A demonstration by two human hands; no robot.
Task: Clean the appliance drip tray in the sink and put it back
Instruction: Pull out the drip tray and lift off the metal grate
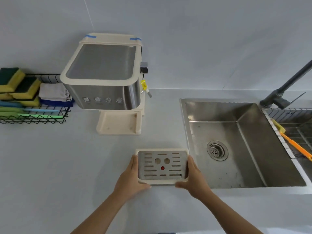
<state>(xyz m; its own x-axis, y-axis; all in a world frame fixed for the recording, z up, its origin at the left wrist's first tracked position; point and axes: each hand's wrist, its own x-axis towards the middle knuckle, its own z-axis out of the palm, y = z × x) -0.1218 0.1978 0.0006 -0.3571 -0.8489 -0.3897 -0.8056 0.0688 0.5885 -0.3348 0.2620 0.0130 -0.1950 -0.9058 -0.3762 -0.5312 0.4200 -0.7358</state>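
Between the machine [104,78] and the near desk edge, the tray [162,166] sits just left of the sink [236,142], the left hand [130,178] and right hand [194,176] clamped on its sides. Tilting it could spill dregs or drop the loose-looking grate.

A pale grey countertop [67,166] is seen; a coffee machine [104,81] stands upper centre, a wire basket [33,115] at left, a sink [236,141] is set in at right.

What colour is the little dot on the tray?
Red, on the tray; head view.
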